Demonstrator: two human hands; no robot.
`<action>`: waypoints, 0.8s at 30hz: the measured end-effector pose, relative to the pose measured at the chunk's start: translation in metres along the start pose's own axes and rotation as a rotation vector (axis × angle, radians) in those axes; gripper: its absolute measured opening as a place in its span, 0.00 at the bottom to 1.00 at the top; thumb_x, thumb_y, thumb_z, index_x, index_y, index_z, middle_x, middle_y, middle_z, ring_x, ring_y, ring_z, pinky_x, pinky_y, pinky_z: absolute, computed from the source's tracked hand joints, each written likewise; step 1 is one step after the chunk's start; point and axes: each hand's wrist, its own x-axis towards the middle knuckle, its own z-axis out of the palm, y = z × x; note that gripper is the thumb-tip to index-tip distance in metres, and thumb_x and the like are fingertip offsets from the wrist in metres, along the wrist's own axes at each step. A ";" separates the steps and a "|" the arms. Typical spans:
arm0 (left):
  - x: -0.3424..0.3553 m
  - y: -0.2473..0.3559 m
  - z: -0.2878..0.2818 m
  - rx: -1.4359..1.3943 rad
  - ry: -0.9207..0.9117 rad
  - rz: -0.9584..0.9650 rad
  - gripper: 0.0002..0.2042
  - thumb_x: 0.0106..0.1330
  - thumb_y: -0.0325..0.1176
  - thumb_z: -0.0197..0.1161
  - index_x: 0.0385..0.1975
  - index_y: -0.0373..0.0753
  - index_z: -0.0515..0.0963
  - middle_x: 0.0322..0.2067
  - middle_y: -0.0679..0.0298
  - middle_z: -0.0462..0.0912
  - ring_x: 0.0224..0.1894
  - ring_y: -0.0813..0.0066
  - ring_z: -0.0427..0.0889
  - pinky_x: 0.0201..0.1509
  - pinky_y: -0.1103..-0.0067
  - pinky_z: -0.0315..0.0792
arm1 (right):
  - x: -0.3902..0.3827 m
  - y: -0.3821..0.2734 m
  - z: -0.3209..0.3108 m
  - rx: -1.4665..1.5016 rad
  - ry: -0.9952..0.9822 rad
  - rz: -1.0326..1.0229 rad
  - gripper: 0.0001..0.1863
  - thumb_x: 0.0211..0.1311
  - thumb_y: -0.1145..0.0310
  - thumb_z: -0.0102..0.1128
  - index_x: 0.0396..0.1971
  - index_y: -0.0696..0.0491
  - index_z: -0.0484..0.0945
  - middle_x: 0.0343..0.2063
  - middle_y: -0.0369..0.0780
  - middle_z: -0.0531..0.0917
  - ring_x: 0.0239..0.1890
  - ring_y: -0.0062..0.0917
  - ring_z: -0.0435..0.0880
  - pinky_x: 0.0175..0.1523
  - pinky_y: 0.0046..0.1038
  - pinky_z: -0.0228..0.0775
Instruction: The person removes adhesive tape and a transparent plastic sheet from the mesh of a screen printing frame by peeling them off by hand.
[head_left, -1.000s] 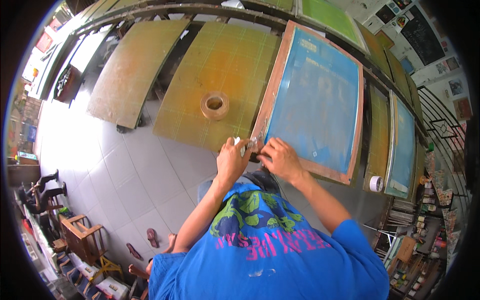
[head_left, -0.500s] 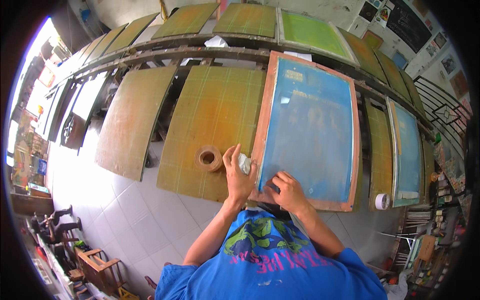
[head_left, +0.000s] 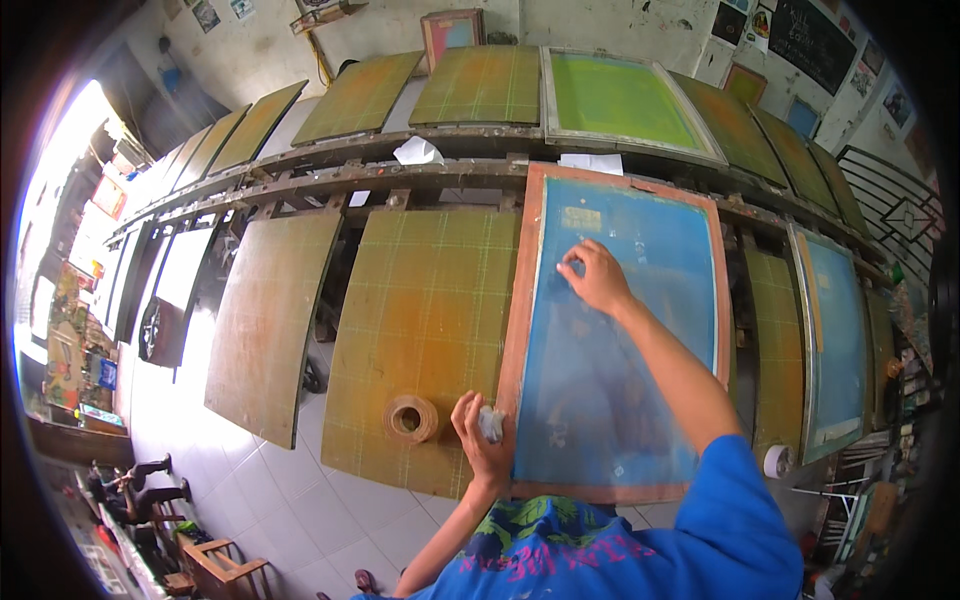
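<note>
A blue mesh printing screen [head_left: 620,400] in a reddish wooden frame lies before me on a greenish-brown board. Over its upper left part is my right hand [head_left: 600,280], its thumb and finger pinched together at the mesh. A pale spot shows at these fingertips, too small to make out. My left hand [head_left: 482,445], by the frame's lower left edge, is curled round a crumpled whitish wad [head_left: 490,424]. To the left of that hand, a roll of brown tape [head_left: 411,419] lies flat on the greenish-brown board [head_left: 420,310].
More boards stand in rows along dark rails, with a green screen [head_left: 625,105] in the far row. Another blue screen [head_left: 836,330] and a white tape roll [head_left: 778,461] are at the right. White paper [head_left: 418,151] rests on the rail. A wooden stool [head_left: 222,562] stands lower left.
My right hand has moved from the screen's near left corner up to its far left part. My left hand stays by the frame's edge with the wad. The view has tilted upward.
</note>
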 end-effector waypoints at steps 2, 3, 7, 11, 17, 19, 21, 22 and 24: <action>0.000 0.002 -0.001 0.033 -0.021 0.015 0.31 0.61 0.25 0.71 0.65 0.37 0.67 0.61 0.44 0.70 0.63 0.45 0.72 0.63 0.58 0.71 | 0.040 0.015 0.004 0.006 -0.071 0.074 0.12 0.65 0.59 0.68 0.33 0.54 0.81 0.36 0.43 0.81 0.47 0.41 0.81 0.52 0.41 0.75; 0.001 0.003 -0.002 0.048 -0.032 0.021 0.32 0.60 0.25 0.71 0.65 0.37 0.67 0.61 0.43 0.70 0.63 0.44 0.71 0.63 0.57 0.71 | 0.059 0.019 0.006 -0.035 -0.106 0.083 0.12 0.65 0.59 0.68 0.34 0.54 0.82 0.38 0.43 0.81 0.49 0.42 0.81 0.54 0.41 0.75; 0.004 0.008 -0.005 0.105 -0.029 0.016 0.32 0.59 0.26 0.73 0.64 0.37 0.68 0.59 0.43 0.72 0.61 0.43 0.73 0.63 0.57 0.72 | 0.124 0.044 0.031 -0.224 0.100 -0.073 0.14 0.64 0.57 0.68 0.36 0.54 0.81 0.45 0.46 0.81 0.56 0.43 0.78 0.58 0.43 0.74; 0.005 0.010 -0.005 0.112 -0.068 0.021 0.32 0.58 0.27 0.75 0.63 0.37 0.69 0.57 0.44 0.74 0.60 0.44 0.75 0.63 0.57 0.72 | 0.197 0.103 0.023 -0.379 -0.003 0.244 0.24 0.64 0.47 0.67 0.47 0.53 0.85 0.51 0.48 0.83 0.60 0.45 0.79 0.62 0.44 0.73; 0.007 0.011 -0.005 0.071 -0.016 -0.014 0.29 0.60 0.27 0.72 0.62 0.36 0.69 0.56 0.47 0.74 0.58 0.49 0.77 0.61 0.59 0.72 | 0.236 0.114 -0.022 -0.385 -0.463 0.123 0.30 0.61 0.41 0.69 0.48 0.54 0.87 0.43 0.49 0.89 0.50 0.45 0.87 0.56 0.40 0.77; 0.006 0.009 -0.006 0.042 0.053 -0.062 0.29 0.61 0.28 0.71 0.62 0.35 0.69 0.57 0.49 0.73 0.55 0.54 0.79 0.60 0.61 0.73 | 0.239 0.103 -0.042 -0.280 -0.368 0.165 0.28 0.63 0.43 0.68 0.44 0.55 0.84 0.45 0.49 0.87 0.48 0.41 0.86 0.54 0.38 0.77; 0.006 0.011 -0.011 -0.103 0.087 -0.168 0.29 0.64 0.27 0.69 0.64 0.34 0.66 0.57 0.51 0.72 0.52 0.59 0.80 0.59 0.64 0.73 | 0.241 0.073 -0.069 -0.154 -0.298 0.179 0.28 0.64 0.43 0.69 0.42 0.57 0.83 0.42 0.49 0.87 0.45 0.39 0.86 0.52 0.37 0.77; 0.009 0.015 -0.012 -0.192 0.097 -0.218 0.28 0.65 0.27 0.68 0.64 0.34 0.66 0.57 0.51 0.72 0.51 0.59 0.81 0.58 0.64 0.74 | 0.241 0.062 -0.085 -0.147 -0.256 0.125 0.29 0.63 0.43 0.69 0.40 0.58 0.81 0.38 0.49 0.86 0.41 0.37 0.85 0.50 0.36 0.76; 0.010 0.010 -0.014 -0.342 0.110 -0.347 0.30 0.67 0.28 0.69 0.67 0.33 0.64 0.56 0.53 0.72 0.48 0.66 0.81 0.55 0.69 0.75 | 0.239 0.024 -0.120 -0.126 -0.209 0.057 0.27 0.64 0.43 0.69 0.40 0.56 0.81 0.36 0.48 0.86 0.40 0.37 0.85 0.49 0.37 0.76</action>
